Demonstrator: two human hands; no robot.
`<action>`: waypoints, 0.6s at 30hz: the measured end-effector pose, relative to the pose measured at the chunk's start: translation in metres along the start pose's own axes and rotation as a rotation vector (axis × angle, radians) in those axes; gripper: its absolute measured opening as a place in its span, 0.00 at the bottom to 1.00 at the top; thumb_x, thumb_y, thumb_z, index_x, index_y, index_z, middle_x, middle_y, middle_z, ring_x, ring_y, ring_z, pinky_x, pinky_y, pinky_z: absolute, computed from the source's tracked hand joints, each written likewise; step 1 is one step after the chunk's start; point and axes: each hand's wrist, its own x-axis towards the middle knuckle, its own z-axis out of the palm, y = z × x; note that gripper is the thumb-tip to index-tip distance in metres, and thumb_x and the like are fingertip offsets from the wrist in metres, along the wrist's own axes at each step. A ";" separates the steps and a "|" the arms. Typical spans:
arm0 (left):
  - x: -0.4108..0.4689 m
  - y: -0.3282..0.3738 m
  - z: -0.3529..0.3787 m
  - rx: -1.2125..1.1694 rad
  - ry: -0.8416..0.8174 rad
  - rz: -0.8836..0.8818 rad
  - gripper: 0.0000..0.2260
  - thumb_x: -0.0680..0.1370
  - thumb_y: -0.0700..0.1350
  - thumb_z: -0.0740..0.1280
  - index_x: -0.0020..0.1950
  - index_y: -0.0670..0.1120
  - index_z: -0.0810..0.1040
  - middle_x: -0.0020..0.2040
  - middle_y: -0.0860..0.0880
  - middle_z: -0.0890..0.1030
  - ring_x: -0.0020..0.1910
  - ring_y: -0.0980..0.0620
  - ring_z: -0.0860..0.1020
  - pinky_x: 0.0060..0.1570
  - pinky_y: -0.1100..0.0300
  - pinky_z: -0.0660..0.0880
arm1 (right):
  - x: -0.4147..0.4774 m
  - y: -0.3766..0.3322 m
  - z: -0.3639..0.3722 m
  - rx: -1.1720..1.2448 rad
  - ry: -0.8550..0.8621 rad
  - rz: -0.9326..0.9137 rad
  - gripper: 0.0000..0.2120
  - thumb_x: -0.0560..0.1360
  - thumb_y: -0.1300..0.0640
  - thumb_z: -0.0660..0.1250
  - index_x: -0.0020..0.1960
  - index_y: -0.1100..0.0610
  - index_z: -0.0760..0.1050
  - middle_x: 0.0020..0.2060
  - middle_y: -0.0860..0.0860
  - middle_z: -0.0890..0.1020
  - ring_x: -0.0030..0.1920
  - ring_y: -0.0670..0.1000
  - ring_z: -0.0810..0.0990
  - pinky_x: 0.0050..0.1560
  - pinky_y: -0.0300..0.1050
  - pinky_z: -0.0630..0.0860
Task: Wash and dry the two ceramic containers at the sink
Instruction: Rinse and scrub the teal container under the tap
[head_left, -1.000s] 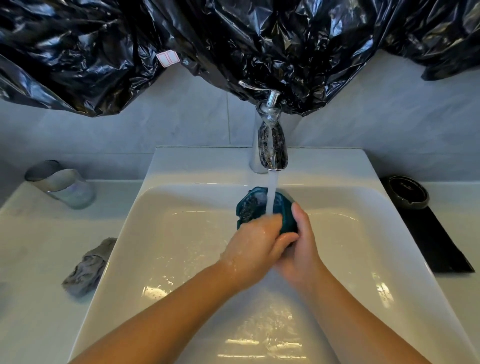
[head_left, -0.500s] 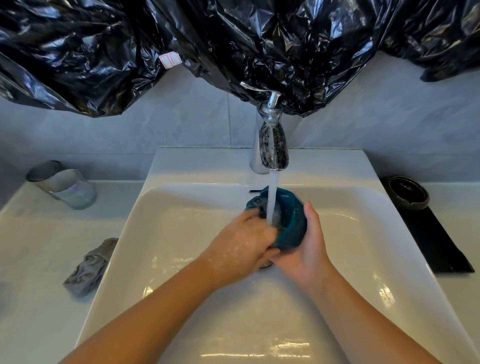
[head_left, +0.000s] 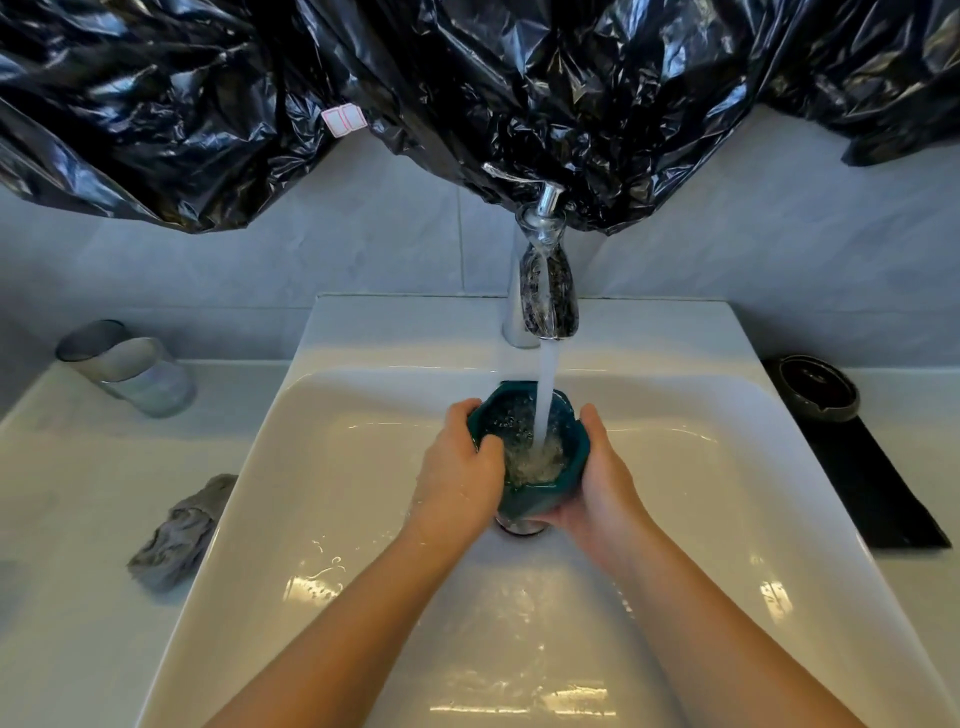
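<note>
Rinsing the teal container (head_left: 519, 501), upright beneath the faucet (head_left: 546, 291) and right over the drain in the middle of the sink (head_left: 363, 338), with the stream (head_left: 545, 384) pouring straight inside and churning at the bottom. Left hand (head_left: 457, 467) wrapped round the left wall, thumb hooked over the rim; right hand (head_left: 605, 480) cupping the right side and underside.

Best done so, by the look of it: tilt slowly to swirl and spill the water out, rub the inner wall with the left thumb, grip firmly against the wet glaze, stay low over the basin.

Waiting on the tabletop: dark dish (head_left: 815, 387) at right, probably the second container, and grey cloth (head_left: 176, 530) at left for drying.
</note>
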 end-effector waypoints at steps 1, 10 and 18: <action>0.001 -0.001 0.000 0.031 0.006 -0.018 0.19 0.78 0.42 0.57 0.70 0.50 0.66 0.61 0.46 0.77 0.57 0.46 0.75 0.59 0.47 0.74 | -0.002 -0.001 0.002 -0.130 0.011 -0.061 0.18 0.82 0.44 0.55 0.56 0.54 0.78 0.52 0.58 0.84 0.52 0.59 0.83 0.46 0.61 0.82; -0.020 0.006 -0.004 0.535 0.066 0.282 0.25 0.78 0.49 0.59 0.74 0.54 0.59 0.64 0.50 0.70 0.53 0.46 0.77 0.48 0.53 0.77 | 0.011 0.001 -0.010 -1.144 0.255 -0.529 0.11 0.76 0.59 0.66 0.35 0.57 0.77 0.31 0.53 0.80 0.33 0.54 0.77 0.30 0.40 0.70; -0.010 0.008 -0.008 0.455 -0.013 0.250 0.23 0.77 0.44 0.59 0.73 0.52 0.63 0.62 0.48 0.74 0.57 0.46 0.75 0.55 0.52 0.75 | 0.000 -0.009 -0.005 -1.271 0.126 -0.771 0.07 0.77 0.62 0.66 0.53 0.54 0.78 0.38 0.48 0.81 0.37 0.49 0.79 0.37 0.37 0.74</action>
